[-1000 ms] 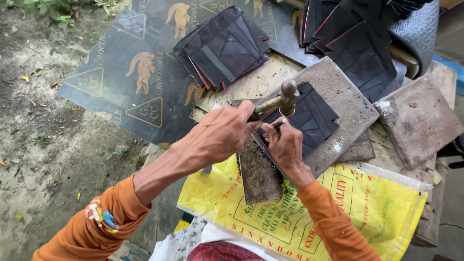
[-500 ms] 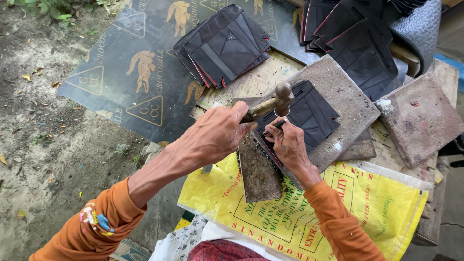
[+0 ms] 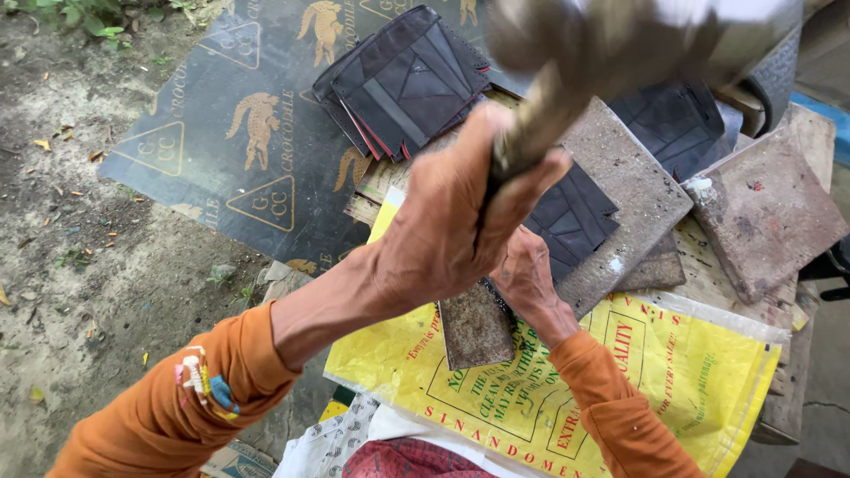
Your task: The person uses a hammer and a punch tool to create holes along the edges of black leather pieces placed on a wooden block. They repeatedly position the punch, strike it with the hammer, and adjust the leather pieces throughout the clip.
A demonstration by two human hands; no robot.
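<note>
The hammer [image 3: 611, 44], blurred and close to the camera, is clenched in the left hand [image 3: 452, 221]. Beneath, the right hand [image 3: 524, 276] presses on a dark stitched wallet piece [image 3: 574, 217] on a stone slab [image 3: 633, 190]; whether its fingers pinch it is unclear. A yellow printed sack [image 3: 673, 372] lies below the slab.

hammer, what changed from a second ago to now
The left hand has swung the hammer up from the dark piece toward the camera, where its head looks large and blurred. It keeps its grip on the handle. The right hand stays pressed on the piece atop the stone slab.
</note>
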